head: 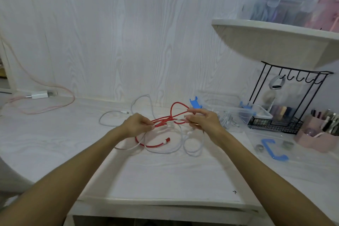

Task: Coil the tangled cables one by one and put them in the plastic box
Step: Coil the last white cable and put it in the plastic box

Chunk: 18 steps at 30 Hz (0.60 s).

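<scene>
A red cable (177, 105) and white cables (166, 150) lie knotted together in the middle of the white desk (165, 176). My left hand (138, 124) pinches red strands at the left of the knot. My right hand (203, 120) grips red and white strands at the right, lifting them slightly. A red loop arches above my right hand. The red plug end (167, 140) rests on the desk below. A white cable (117, 115) trails away to the back left. The clear plastic box (256, 111) with blue clips stands to the right, with white cables inside.
The box's clear lid (269, 145) with a blue handle lies at the right front. A black wire rack (286, 97), a pink organiser (319, 134) and a shelf (275, 38) crowd the right side. A pink cable and white charger (39, 95) sit far left by the wall.
</scene>
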### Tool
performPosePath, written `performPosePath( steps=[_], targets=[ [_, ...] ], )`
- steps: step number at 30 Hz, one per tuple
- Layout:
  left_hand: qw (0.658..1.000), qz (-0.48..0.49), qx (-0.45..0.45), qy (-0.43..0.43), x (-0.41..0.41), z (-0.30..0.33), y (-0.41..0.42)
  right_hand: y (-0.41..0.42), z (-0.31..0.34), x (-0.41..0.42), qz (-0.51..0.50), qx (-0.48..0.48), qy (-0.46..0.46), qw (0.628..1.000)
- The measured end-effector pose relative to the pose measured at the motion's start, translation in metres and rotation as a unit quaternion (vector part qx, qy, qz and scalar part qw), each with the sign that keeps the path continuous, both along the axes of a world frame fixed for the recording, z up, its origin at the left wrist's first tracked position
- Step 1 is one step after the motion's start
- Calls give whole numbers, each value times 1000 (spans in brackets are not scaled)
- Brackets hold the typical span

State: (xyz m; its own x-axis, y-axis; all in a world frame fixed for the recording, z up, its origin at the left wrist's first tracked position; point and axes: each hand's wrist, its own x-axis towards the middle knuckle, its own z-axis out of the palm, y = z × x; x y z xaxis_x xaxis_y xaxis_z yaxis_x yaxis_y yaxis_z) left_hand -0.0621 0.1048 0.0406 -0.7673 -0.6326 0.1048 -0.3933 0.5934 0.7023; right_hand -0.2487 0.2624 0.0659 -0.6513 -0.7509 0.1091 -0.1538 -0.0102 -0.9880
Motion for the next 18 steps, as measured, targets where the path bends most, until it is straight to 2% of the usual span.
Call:
performPosePath(
  steps=[1, 3, 5, 7, 8, 9, 11, 13, 15, 18],
  targets=[
    [1000, -9, 9, 2, 0, 3, -2, 3, 3, -2, -4, 9, 19, 1000],
    [1000, -12, -12, -6, 2, 7, -5, 9, 2, -7, -4, 67, 119, 991],
    [998, -16, -45, -37, 7, 9, -7, 17, 1, -12, 66, 186, 205, 959],
    [994, -69, 0, -88, 16, 8, -7, 27, 4, -16, 177, 303, 199, 915],
    [986, -100, 41, -124, 20, 6, -5, 30, 4, -18, 195, 322, 176, 909],
    [977, -125, 59, -163, 24, 4, -2, 32, 5, -21, 176, 316, 161, 918],
    [968, -146, 29, -200, 27, 2, 2, 31, 4, -27, 77, 281, 164, 942],
    [982, -120, -18, -144, 25, 7, 1, 28, -1, -31, 5, 264, 178, 948],
    [995, -52, -55, -70, 20, 16, -5, 20, -8, -30, -21, 245, 179, 953],
    [994, 15, -74, -84, 15, 23, -23, 0, -14, -25, -78, 173, 227, 955]
  ],
)
